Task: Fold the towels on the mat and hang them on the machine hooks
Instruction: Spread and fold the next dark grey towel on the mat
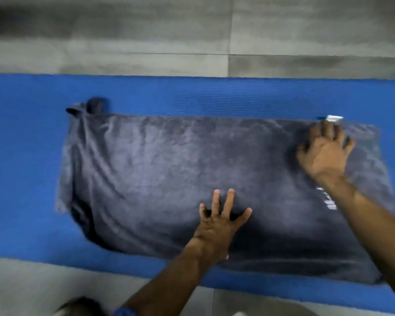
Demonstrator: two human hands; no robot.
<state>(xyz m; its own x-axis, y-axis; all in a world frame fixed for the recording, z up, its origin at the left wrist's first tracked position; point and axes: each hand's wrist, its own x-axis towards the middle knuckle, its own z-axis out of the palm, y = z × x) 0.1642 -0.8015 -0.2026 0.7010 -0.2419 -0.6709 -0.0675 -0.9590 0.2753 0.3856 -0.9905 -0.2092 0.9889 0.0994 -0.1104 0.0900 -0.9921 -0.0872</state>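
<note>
A dark grey towel (160, 169) lies spread flat across a blue mat (192, 94), long side left to right. Its left end is bunched and wrinkled, with a corner sticking up at the far left. A small white tag (334, 118) shows at the far right edge, and white lettering (328, 201) sits near the right end. My left hand (219, 222) presses flat on the towel's near middle, fingers spread. My right hand (324, 153) lies flat on the towel near its far right corner, fingers spread, blurred by motion.
Grey tiled floor (192, 37) runs beyond the mat and a strip of the grey tiled floor (55, 283) also shows in front of it. No machine or hooks are in view. Something dark and blurred sits at the bottom edge (82, 306).
</note>
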